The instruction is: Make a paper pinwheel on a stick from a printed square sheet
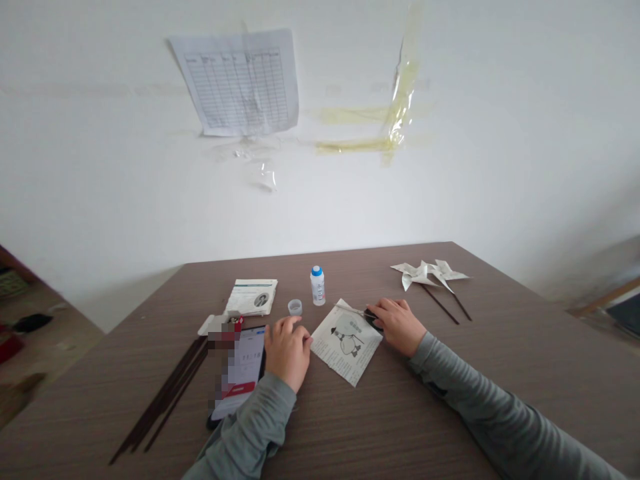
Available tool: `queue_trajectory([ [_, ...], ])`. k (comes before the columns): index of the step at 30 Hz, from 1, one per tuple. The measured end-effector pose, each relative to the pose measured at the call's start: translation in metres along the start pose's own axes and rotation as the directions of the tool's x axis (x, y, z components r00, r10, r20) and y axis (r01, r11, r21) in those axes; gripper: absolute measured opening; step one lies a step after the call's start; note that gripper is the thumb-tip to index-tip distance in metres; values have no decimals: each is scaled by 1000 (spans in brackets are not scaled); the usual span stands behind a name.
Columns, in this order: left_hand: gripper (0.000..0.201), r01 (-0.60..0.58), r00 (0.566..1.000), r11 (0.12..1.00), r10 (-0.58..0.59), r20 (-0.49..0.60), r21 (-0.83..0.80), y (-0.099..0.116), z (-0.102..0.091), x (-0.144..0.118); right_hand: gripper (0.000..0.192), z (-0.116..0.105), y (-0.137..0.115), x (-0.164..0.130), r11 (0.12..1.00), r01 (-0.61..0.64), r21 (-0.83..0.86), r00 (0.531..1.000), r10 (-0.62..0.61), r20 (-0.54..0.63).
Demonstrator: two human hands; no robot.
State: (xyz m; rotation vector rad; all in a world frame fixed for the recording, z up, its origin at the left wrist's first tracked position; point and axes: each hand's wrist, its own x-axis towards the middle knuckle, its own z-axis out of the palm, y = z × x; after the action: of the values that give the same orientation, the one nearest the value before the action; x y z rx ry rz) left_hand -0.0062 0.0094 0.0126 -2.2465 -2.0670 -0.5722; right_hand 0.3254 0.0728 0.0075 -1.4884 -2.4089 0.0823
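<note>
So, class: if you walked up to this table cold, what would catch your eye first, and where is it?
Two hands rest at the table's near middle: the left hand by a phone, the right hand on scissors at the edge of a printed paper square. Behind it stands a small white bottle with a blue cap. At far right lie paper pinwheels on dark sticks.
</note>
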Motion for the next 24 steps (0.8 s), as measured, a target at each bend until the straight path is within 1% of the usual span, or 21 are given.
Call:
queue_trajectory([
  [6, 29, 17, 1000, 1000, -17, -20, -27, -4, -4, 1, 60, 3, 1, 1, 998, -40, 42, 999, 41, -20],
  [9, 30, 15, 999, 1000, -16, -32, -26, -6, -5, 1, 65, 3, 3, 2, 996, -66, 60, 996, 69, -54],
  [12, 31, 12, 999, 1000, -13, -42, -24, -8, -6, 1, 68, 5, 5, 3, 995, -65, 80, 994, 72, -86],
  [19, 31, -5, 998, 1000, 4, -59, -28, -11, -3, 1, 56, 10, 6, 1, 997, -6, 82, 990, 18, -143],
  [24, 31, -17, 998, 998, 13, -69, -62, -12, -4, 3, 51, 11, 6, 1, 986, 25, 165, 988, 0, -153],
])
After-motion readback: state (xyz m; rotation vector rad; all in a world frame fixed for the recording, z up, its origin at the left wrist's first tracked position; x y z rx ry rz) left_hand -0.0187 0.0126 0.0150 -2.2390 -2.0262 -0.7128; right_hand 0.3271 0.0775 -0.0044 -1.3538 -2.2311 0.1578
